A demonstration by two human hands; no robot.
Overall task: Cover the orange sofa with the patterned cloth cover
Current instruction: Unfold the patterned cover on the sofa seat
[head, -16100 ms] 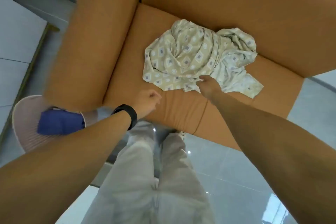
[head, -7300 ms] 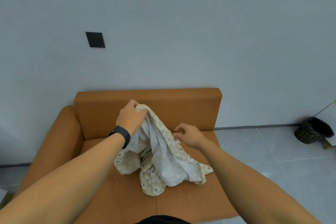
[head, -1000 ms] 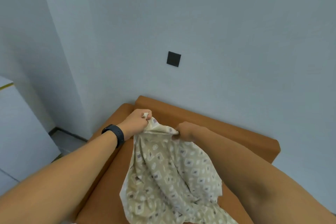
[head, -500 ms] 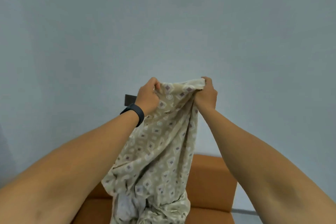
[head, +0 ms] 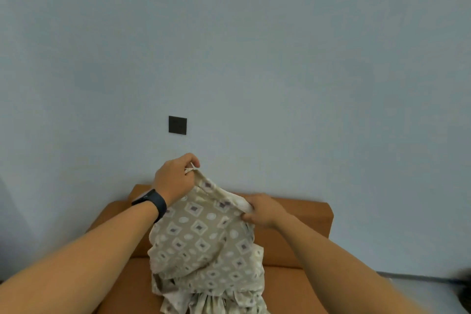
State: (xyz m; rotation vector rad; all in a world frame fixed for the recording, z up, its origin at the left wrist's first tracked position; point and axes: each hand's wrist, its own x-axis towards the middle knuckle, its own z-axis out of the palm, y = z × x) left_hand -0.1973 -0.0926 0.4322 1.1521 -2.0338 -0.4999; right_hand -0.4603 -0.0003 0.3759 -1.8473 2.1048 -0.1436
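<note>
- The orange sofa (head: 300,232) stands against the pale wall (head: 280,58); its seat holds only the lower folds of the patterned cloth cover (head: 204,242), which bunch there in a crumpled heap near the bottom edge of the view.
- The cover hangs in front of the sofa's backrest – beige with small diamonds and ovals – and its top edge runs slanted from one hand down to the other.
- The left hand (head: 174,181), with a dark wristband (head: 153,202) on its wrist, pinches the upper corner of the cover between thumb and curled fingers, raised above the backrest.
- The right hand (head: 265,210) grips the same top edge lower down, fingers curled round a gathered fold, level with the top of the backrest.
- A dark square wall plate (head: 177,125) sits on the wall above the left hand, well apart from it.
- The hanging cover and both forearms hide the middle of the seat and part of the backrest; a strip of grey floor (head: 418,288) shows at the lower right.
- Half a second ago both hands held the cover high and close together, level with each other – now they are lower and further apart, the right one dropped to the backrest, and the cloth is spread wider between them.
</note>
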